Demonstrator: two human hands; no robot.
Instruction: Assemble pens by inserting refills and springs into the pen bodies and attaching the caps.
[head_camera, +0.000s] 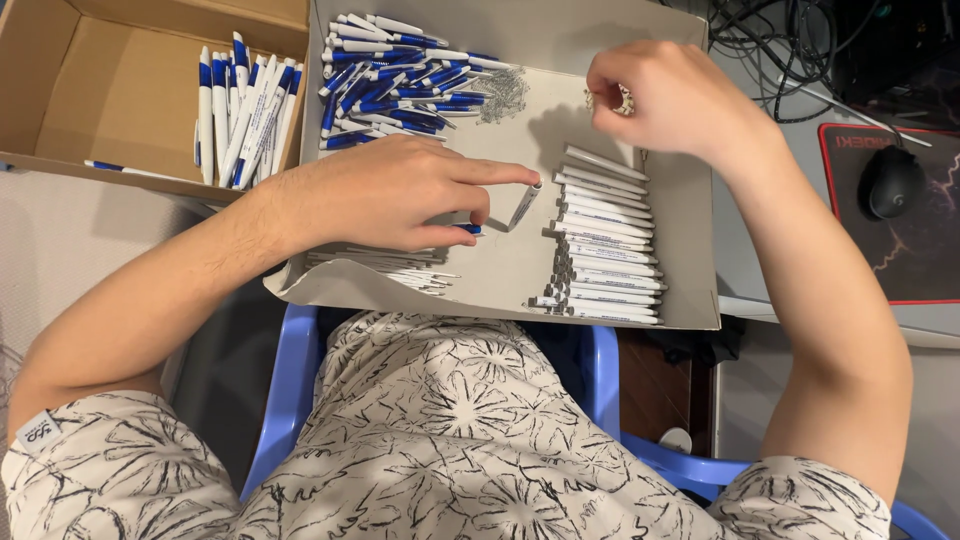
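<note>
Nearest: patterned black-and-white shirt (440, 440), small pale tag on left sleeve hem; blue plastic chair (290, 390) under it.

Next out: flat grey cardboard tray (500, 275) across lap. Near-left corner of tray: heap of thin white refills (400, 268), partly under left hand. Near-right: neat stack of white pen barrels (608, 250), long axes running left to right, slightly tilted.

Left hand (385, 195) mid-tray, fingers curled, index finger stretched out rightward, tip touching a single white barrel (524, 205). Thumb and bent fingers pinched on a small blue part (468, 229). Loose barrel just right of that hand, long axis slanted, upper end to the right, lower end toward the thumb. Closer to left hand by far; right hand well apart, further up the tray.

Right hand (665, 100) at far-right of tray, fingers bunched shut over small metal springs (622, 98); exact pinch partly hidden. Hands apart, one on each side of the barrel stack.

Further back on tray: loose pile of blue-and-white pen parts (395, 85); beside it a grey clump of springs (503, 95).

Far left: brown cardboard box (120, 90), open, holding finished blue-and-white pens (245, 115) lying roughly upright in view.

Far right: black computer mouse (892, 182) on a dark mouse pad with red edge (935, 230); tangle of black cables (780, 45) behind.
</note>
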